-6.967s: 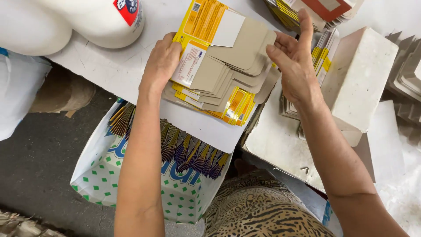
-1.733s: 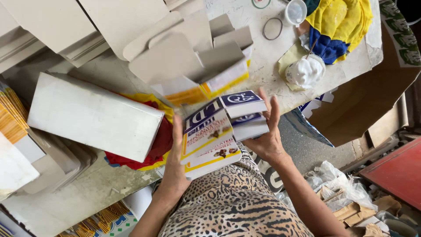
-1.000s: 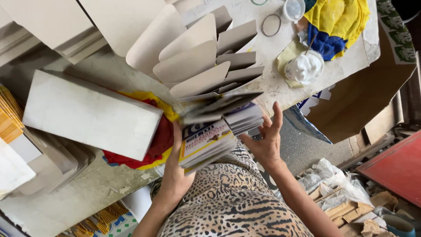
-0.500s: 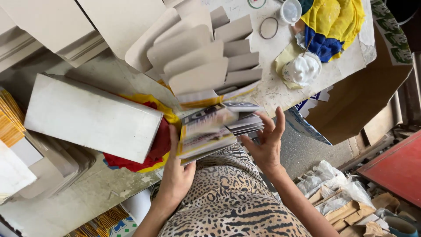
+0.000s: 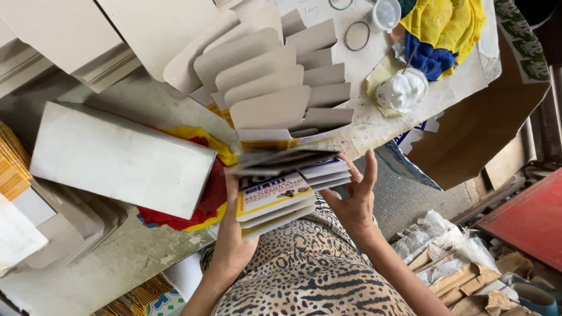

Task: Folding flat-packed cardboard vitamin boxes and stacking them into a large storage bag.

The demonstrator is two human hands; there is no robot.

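Left hand [image 5: 231,234] closed under a fanned stack of flat printed cartons [image 5: 281,190] — thumb up along its left edge. Right hand [image 5: 354,202] open, fingers spread, palm against the stack's right edge. The stack sits at the table edge, over the lap. At 10 o'clock, a white block [image 5: 120,158]; at 12, grey carton flaps [image 5: 263,76] fanned out; at 2, a white cloth wad [image 5: 404,90].

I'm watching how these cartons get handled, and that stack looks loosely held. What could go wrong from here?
1. The fanned stack of flat cartons is held only at its near end by the left hand and right hand; pieces could slide out.
2. The far flaps reach toward the white glue cup and could get smeared.
3. Loose cartons could fall off the table edge to the floor.
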